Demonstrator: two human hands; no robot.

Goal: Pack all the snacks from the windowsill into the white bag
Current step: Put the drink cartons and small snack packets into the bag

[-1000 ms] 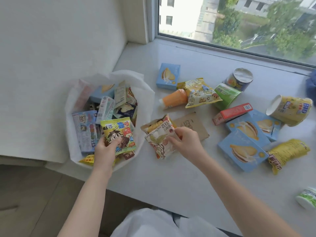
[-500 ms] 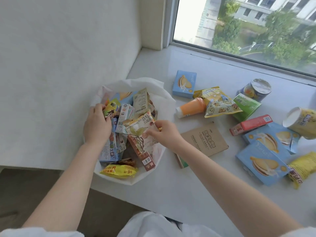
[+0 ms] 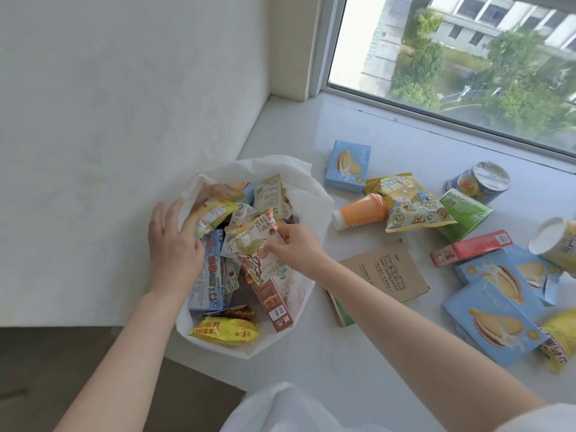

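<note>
The white bag (image 3: 307, 198) stands open at the windowsill's left corner, filled with several snack packets and boxes. My right hand (image 3: 294, 247) pinches a lychee oolong tea packet (image 3: 254, 244) by its edge, over the bag's contents. My left hand (image 3: 174, 244) rests on the bag's left rim with fingers spread, touching a yellow packet (image 3: 212, 213) inside. Still on the sill lie a brown box (image 3: 386, 272), an orange cup (image 3: 358, 213), a yellow popcorn bag (image 3: 408, 202), a green packet (image 3: 464, 213), a red box (image 3: 470, 247) and blue biscuit boxes (image 3: 492, 319).
A lone blue box (image 3: 347, 166) lies near the window. Two tubs (image 3: 480, 180) (image 3: 554, 238) rest on their sides at the right. The wall borders the bag on the left. The sill's front edge drops off just below the bag, toward a brown floor (image 3: 46, 369).
My right hand carried the tea packet from the sill leftwards into the bag. My left hand let go of the yellow cartoon packet and shifted to the bag's left rim.
</note>
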